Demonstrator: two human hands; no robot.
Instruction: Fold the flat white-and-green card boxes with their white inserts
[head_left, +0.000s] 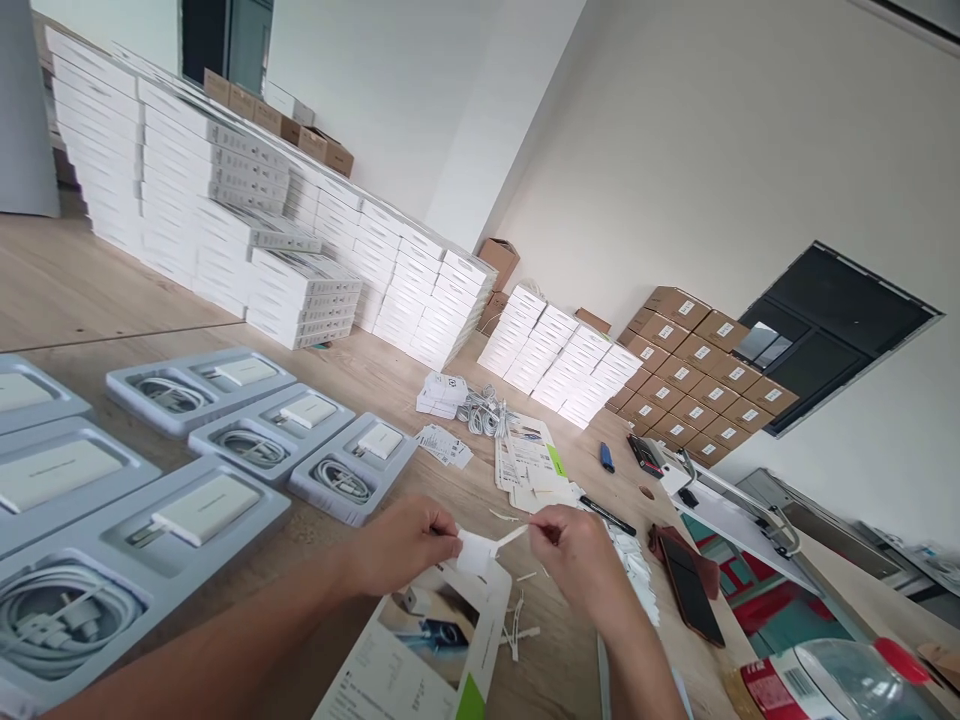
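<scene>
My left hand [409, 545] pinches a small white paper piece [475, 553] above a printed packaging sleeve [427, 650] that shows a photo and a green corner. A thin white strip [513, 536] runs from that piece to my right hand [574, 555], whose thumb and finger are closed on its end. Whether the strip is still joined to the paper I cannot tell. Several torn strips [517, 630] lie on the table below my right hand. Left of my hands are open trays [315, 485], each with a white charger [379, 440] and a coiled cable [341, 480].
White boxes [300, 290] are stacked across the back of the wooden table [112, 290]. Bundled cables [482, 410], more printed sleeves [525, 460] and a black pen [607, 515] lie ahead. At right are a phone [691, 590] and a bottle [832, 675]; brown cartons [682, 375] stand behind.
</scene>
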